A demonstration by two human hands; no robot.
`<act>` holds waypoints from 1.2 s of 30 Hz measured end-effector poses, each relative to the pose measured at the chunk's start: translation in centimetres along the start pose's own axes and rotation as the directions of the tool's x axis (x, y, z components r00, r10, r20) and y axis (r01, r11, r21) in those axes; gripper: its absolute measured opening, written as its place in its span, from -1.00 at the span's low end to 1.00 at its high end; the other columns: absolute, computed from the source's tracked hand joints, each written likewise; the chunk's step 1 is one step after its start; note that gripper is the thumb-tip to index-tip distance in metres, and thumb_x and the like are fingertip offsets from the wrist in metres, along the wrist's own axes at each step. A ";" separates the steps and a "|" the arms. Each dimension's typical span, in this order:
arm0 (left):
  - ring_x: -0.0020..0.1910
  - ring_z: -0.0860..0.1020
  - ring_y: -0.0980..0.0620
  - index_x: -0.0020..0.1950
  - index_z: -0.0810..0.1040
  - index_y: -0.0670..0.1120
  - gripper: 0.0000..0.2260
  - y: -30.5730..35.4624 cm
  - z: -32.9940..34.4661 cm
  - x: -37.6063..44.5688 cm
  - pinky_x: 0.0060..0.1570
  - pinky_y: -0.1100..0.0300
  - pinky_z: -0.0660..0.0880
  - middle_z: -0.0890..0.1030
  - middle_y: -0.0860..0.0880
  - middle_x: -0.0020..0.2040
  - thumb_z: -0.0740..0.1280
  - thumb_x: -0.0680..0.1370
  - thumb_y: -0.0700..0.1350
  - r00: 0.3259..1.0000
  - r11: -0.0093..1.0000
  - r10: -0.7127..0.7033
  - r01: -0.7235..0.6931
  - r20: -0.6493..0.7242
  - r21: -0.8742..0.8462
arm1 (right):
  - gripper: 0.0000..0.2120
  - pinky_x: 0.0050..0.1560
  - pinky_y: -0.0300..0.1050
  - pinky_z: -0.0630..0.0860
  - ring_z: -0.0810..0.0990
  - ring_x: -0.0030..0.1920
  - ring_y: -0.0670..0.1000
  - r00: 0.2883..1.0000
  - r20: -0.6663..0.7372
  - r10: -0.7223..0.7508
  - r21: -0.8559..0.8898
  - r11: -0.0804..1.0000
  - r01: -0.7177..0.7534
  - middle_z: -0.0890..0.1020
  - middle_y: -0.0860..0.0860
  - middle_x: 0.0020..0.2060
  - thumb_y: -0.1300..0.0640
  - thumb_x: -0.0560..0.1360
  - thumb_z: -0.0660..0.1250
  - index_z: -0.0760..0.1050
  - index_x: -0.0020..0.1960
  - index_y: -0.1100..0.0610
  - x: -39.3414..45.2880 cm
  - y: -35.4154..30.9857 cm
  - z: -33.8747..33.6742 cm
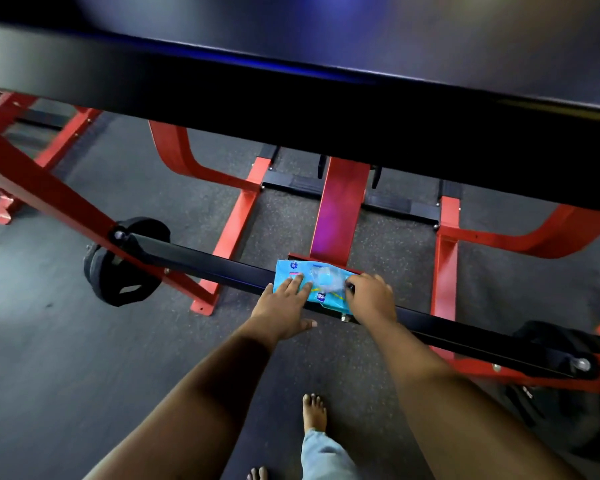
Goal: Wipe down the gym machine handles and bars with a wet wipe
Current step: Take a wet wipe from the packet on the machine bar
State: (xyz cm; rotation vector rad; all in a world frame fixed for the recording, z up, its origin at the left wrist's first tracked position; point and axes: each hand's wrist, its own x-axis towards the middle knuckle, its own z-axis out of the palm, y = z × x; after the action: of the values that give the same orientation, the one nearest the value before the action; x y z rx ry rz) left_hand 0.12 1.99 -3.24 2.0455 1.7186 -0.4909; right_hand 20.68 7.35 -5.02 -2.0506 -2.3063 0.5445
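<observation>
The wet wipe pack [309,284] lay across the black bar [201,263] of the red machine frame [340,206], balanced there under both hands. The left hand [284,308] pressed down on its near-left corner, fingers [293,282] straight and flat, thumb spread clear of the pack toward the person. The right hand [371,297] had its fingers curled at the pack's right side, pinching at the clear flap [328,277] over the opening; whether a wipe was already caught between them could not be told.

The pack looked light, soft and slick-skinned, likely to slide off the narrow bar unless pinned, so the flat press suited it. A wipe would probably come out thin, limp and damp; it would be best taken by a corner just ahead of the right fingers and drawn slowly.
</observation>
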 end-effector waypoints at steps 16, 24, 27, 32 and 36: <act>0.67 -0.02 -0.05 0.70 -0.05 -0.01 -0.14 0.6 -1.3 -0.3 0.58 -0.27 0.01 -0.05 -0.08 0.70 0.21 0.58 0.40 1.000 0.999 -0.015 0.015 0.010 0.031 | -0.95 0.01 0.09 0.52 0.55 -0.05 0.11 0.944 -0.321 0.079 0.450 0.890 0.079 0.60 0.00 -0.12 0.20 0.53 0.37 0.53 -0.08 0.08 -3.4 4.3 -7.6; 0.67 -0.01 -0.06 0.70 -0.06 -0.03 -0.14 0.2 -3.2 -4.0 0.59 -0.25 -0.02 -0.04 -0.08 0.70 0.18 0.59 0.40 0.998 0.998 -0.046 0.044 -0.051 -0.042 | -0.80 0.05 0.07 0.46 0.53 -0.02 0.13 0.915 -0.392 -0.093 0.264 0.942 0.209 0.64 -0.01 -0.09 -0.05 0.46 0.23 0.56 -0.07 0.03 -6.4 0.3 -10.8; 0.67 -0.01 -0.05 0.69 -0.04 -0.02 -0.14 -1.4 -3.6 -7.6 0.59 -0.24 -0.02 -0.04 -0.08 0.70 0.21 0.58 0.39 0.993 0.992 -0.083 0.075 -0.087 -0.097 | -0.83 0.02 0.07 0.49 0.53 -0.02 0.13 0.918 -0.361 -0.165 0.194 0.950 0.247 0.63 -0.01 -0.12 -0.03 0.43 0.27 0.56 -0.09 0.01 -7.4 -3.0 -10.7; 0.66 0.06 -0.08 0.70 0.00 -0.03 -0.15 -6.3 -3.7 -16.5 0.58 -0.22 0.06 0.02 -0.10 0.69 0.26 0.58 0.36 0.977 0.986 -0.123 0.100 -0.176 -0.134 | -0.77 -0.08 0.07 0.52 0.56 -0.06 0.16 0.888 -0.358 -0.288 0.094 0.935 0.341 0.64 -0.01 -0.17 -0.06 0.42 0.22 0.59 -0.15 0.03 -9.9 -11.2 -8.8; 0.66 0.02 -0.04 0.70 -0.05 0.02 -0.15 -12.2 -2.1 -24.9 0.60 -0.16 0.02 -0.02 -0.04 0.70 0.22 0.58 0.38 0.956 0.962 -0.232 0.198 -0.177 -0.189 | -0.90 -0.14 0.01 0.48 0.56 -0.07 0.19 0.879 -0.323 -0.350 -0.014 0.931 0.365 0.64 0.02 -0.20 0.04 0.42 0.36 0.60 -0.18 0.05 -13.1 -19.9 -6.7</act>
State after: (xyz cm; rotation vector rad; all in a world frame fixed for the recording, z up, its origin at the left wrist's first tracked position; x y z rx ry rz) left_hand -16.22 -15.95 10.39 1.8477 2.0399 -0.2007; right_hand 5.03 -5.27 9.40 -1.4957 -2.3548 0.2234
